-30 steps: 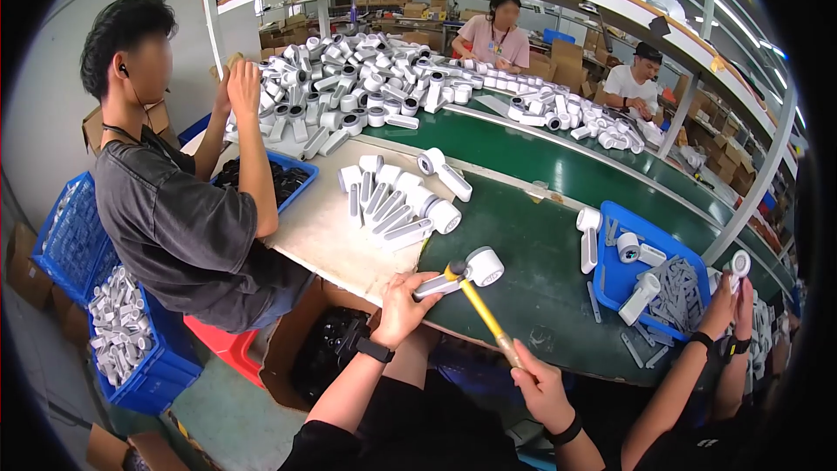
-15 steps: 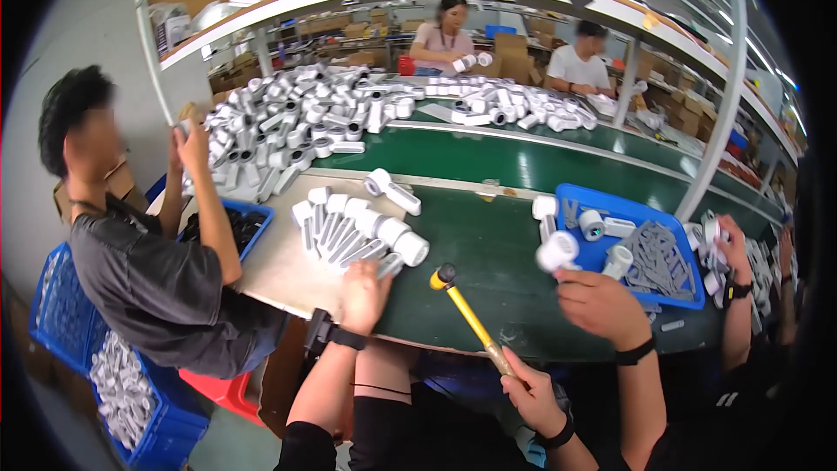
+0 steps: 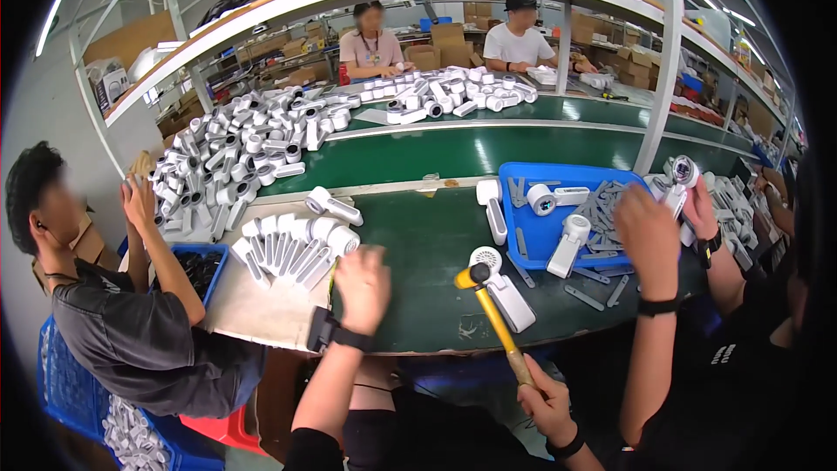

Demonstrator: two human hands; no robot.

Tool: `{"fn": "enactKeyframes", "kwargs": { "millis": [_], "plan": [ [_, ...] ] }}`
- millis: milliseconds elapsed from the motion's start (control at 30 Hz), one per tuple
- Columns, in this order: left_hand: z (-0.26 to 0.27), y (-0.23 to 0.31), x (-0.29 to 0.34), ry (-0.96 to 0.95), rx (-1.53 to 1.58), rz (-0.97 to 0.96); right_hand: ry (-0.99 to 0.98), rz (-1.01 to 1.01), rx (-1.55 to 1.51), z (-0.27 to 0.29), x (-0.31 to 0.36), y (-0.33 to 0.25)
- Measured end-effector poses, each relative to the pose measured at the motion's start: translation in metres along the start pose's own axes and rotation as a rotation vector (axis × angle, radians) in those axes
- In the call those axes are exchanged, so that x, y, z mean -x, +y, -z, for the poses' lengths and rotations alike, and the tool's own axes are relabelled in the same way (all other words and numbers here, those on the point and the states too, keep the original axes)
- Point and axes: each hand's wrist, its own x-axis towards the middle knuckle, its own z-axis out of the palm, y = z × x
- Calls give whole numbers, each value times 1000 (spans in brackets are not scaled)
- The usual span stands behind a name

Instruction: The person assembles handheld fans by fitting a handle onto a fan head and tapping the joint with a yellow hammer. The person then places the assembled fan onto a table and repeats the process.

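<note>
No readable text; white print point(image 3: 724, 354) on black shirt point(image 3: 741, 388) too small

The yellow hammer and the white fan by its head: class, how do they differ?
The hammer is held in the right hand; the fan lies on the green worktop. The hammer is yellow, with black on its head; the fan is mostly white. The hammer's handle is thin, the fan's broad.

Both have a head at one end.

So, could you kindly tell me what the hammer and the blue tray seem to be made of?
The hammer has a smooth yellow shaft, perhaps painted or plastic, from its even colour; its head's material is unclear. The blue tray is probably moulded plastic with a slight sheen, given its solid colour and rounded corners.
</note>
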Motion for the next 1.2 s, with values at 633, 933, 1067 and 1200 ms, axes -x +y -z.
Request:
{"fn": "enactKeyframes", "kwargs": {
  "millis": [633,933,1067,1200],
  "plan": [
    [29,85,101,-311,670,-390,-19,-16,-42,4,-3,10],
    [60,3,97,-142,648,208,-236,40,50,-29,-34,7],
    [49,-12,91,-183,718,278,-236,222,238,-36,-48,-19],
    [43,-19,87,-186,761,279,-245,222,307,-37,-57,-23]
  ]
}}
